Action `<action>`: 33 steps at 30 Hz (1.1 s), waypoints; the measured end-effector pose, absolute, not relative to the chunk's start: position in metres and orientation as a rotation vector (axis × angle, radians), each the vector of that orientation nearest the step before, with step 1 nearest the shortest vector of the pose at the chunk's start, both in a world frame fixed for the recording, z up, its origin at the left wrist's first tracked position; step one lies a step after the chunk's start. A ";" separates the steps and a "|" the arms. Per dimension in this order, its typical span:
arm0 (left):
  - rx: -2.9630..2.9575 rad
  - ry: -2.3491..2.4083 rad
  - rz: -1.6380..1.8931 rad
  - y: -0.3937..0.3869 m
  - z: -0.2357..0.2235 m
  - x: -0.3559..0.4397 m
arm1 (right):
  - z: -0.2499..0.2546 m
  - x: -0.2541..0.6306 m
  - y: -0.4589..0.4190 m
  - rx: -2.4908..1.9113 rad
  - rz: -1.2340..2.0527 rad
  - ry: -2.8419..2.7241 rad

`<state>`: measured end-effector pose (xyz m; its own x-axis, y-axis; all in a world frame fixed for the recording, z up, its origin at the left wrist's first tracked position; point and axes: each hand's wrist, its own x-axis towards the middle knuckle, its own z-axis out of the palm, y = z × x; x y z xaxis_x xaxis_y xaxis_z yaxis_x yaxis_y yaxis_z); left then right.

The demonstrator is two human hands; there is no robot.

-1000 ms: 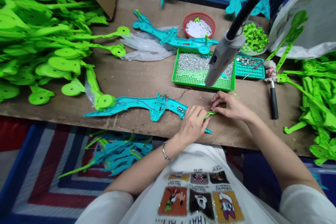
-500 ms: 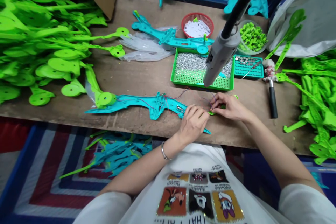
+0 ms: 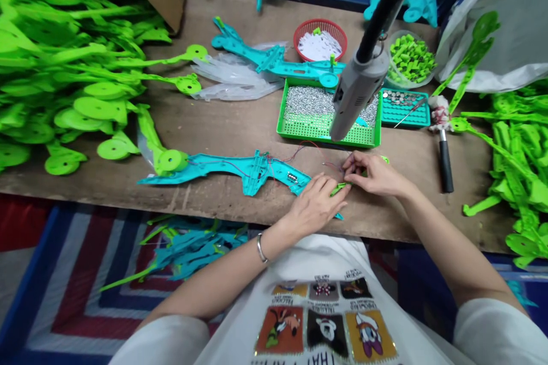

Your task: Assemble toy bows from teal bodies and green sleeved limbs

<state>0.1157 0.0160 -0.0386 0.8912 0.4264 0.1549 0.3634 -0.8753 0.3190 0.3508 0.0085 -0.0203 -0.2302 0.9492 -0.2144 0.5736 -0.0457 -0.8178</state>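
Observation:
A blue plastic bow-shaped part (image 3: 226, 164) lies along the table's front, with thin red and dark wires (image 3: 306, 144) running from its middle towards my hands. My left hand (image 3: 317, 201) rests across the right end of this part, its fingers closed on a small green plastic piece (image 3: 338, 189). Just to the right, my right hand (image 3: 371, 174) pinches the wires between thumb and fingertips. Another bit of green plastic (image 3: 385, 159) shows behind the right hand, mostly hidden. At the blue part's left end sits a round green piece (image 3: 171, 161).
Behind my hands stand a green tray (image 3: 282, 138) of screws, a red basket (image 3: 295, 40) and a bowl of green bits (image 3: 411, 58). A grey tool (image 3: 358, 88) hangs over the tray. A hammer (image 3: 446, 168) lies right; green parts (image 3: 51, 85) heap up left.
My left hand has shifted slightly, and more of the green piece shows at its fingertips. The right hand stays nearly in place; the wires between have moved a little.

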 end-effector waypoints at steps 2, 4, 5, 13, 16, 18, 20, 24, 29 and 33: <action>2.788 0.595 0.301 0.016 -0.038 0.117 | -0.018 0.352 0.009 -1.611 1.175 -1.833; 2.797 0.607 0.280 0.015 -0.038 0.118 | -0.017 0.353 0.009 -1.612 1.177 -1.853; 2.801 0.616 0.269 0.015 -0.038 0.119 | -0.017 0.353 0.009 -1.615 1.180 -1.861; 2.821 0.607 0.276 0.016 -0.039 0.120 | -0.019 0.354 -0.004 -1.541 1.159 -1.735; 2.819 0.587 0.342 0.016 -0.043 0.118 | -0.019 0.353 -0.015 -1.529 1.054 -1.653; 2.817 0.584 0.427 0.014 -0.045 0.116 | -0.018 0.352 -0.022 -1.546 0.960 -1.664; 2.813 0.582 0.577 0.010 -0.045 0.112 | -0.018 0.349 -0.028 -1.564 0.858 -1.699; 2.860 0.545 0.925 0.009 -0.030 0.107 | -0.020 0.337 -0.038 -1.535 0.663 -1.794; 3.056 0.648 0.662 0.030 -0.001 0.121 | -0.030 0.324 -0.042 -1.535 0.553 -1.770; 3.095 0.698 0.412 0.044 0.003 0.128 | -0.035 0.324 -0.041 -1.605 0.601 -1.669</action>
